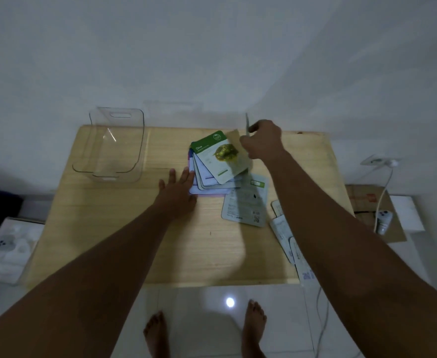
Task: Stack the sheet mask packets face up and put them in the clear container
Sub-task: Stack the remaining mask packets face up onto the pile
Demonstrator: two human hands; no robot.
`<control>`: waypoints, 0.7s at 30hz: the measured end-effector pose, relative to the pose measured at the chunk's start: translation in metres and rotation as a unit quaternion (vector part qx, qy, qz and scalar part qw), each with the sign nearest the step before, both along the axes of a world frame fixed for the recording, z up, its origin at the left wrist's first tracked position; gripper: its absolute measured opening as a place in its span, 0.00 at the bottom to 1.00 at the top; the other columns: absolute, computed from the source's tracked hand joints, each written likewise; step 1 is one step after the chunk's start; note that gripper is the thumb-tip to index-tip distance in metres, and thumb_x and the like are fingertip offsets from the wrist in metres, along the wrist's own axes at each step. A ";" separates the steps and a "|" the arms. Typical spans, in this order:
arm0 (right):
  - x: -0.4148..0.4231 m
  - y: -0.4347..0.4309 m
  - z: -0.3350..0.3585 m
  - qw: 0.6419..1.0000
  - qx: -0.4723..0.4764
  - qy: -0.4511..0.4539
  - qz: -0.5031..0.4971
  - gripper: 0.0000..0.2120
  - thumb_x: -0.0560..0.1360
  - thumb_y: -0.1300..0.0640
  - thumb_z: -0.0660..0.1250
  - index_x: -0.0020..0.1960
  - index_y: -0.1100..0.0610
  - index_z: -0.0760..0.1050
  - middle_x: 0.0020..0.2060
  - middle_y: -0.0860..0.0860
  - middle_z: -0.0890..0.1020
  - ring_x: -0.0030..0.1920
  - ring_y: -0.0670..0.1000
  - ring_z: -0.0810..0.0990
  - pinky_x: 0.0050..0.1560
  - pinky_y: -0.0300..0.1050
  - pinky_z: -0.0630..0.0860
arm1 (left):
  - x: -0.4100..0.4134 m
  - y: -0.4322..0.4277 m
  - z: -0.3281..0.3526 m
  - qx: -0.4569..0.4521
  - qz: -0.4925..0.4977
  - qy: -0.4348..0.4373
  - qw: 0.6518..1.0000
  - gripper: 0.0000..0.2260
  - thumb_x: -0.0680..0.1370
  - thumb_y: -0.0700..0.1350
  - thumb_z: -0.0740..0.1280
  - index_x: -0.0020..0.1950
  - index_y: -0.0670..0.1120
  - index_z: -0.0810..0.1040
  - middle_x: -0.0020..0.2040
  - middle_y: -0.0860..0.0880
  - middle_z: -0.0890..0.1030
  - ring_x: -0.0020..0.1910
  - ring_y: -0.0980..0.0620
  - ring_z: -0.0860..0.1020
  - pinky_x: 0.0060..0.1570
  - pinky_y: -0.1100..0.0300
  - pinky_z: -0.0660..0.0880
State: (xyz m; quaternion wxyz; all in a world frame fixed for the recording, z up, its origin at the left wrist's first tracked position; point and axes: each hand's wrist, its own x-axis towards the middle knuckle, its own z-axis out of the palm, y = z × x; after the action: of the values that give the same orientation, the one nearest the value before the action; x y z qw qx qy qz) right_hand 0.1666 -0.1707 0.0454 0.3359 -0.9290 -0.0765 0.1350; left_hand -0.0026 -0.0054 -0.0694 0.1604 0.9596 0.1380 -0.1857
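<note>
A fanned stack of sheet mask packets [213,174] lies face up in the middle of the wooden table [124,228], topped by a green "Olive" packet [220,158]. My left hand [178,184] rests flat on the table, fingers apart, touching the stack's left edge. My right hand [261,140] is raised above the stack's far right corner, pinching a thin packet [247,125] seen edge-on. One packet [245,205] lies face down to the right of the stack. More packets [287,236] lie under my right forearm, partly hidden. The clear container [111,148] stands empty at the far left.
The table backs onto a white wall. On the floor to the right lie flat cardboard [367,210], a small tube [383,220] and a white cable [385,187] from a wall socket. A white package [8,251] sits on the floor at the left. My bare feet [254,324] are below the table.
</note>
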 end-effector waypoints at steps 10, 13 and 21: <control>-0.026 0.082 -0.024 0.994 -0.034 0.059 0.080 0.12 0.69 0.60 0.71 0.34 0.68 0.74 0.30 0.58 0.81 0.31 0.53 0.77 0.27 0.37 0.74 | -0.001 0.002 -0.004 -0.012 0.006 -0.019 1.000 0.33 0.80 0.52 0.58 0.79 0.49 0.44 0.81 0.47 0.45 0.78 0.36 0.41 0.72 0.33 0.46; -0.024 0.069 -0.033 0.999 -0.004 0.016 0.036 0.16 0.72 0.58 0.68 0.57 0.65 0.79 0.51 0.58 0.83 0.51 0.57 0.82 0.50 0.50 0.80 | -0.002 0.003 -0.006 -0.016 0.000 -0.025 1.000 0.33 0.80 0.52 0.58 0.79 0.49 0.45 0.81 0.47 0.45 0.78 0.36 0.41 0.72 0.33 0.47; -0.001 0.016 -0.064 0.987 -0.136 0.089 -0.007 0.31 0.70 0.45 0.70 0.69 0.57 0.67 0.63 0.58 0.75 0.66 0.61 0.73 0.63 0.55 0.71 | -0.004 0.002 -0.008 -0.010 -0.001 -0.038 0.999 0.32 0.80 0.52 0.57 0.79 0.47 0.45 0.81 0.46 0.46 0.78 0.35 0.42 0.72 0.32 0.48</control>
State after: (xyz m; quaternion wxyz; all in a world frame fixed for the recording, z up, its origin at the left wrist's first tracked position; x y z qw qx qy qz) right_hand 0.1652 -0.1548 -0.0183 0.2133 -0.9508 -0.0208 0.2238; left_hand -0.0062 -0.0037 -0.0773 0.1748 0.9643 0.1294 -0.1509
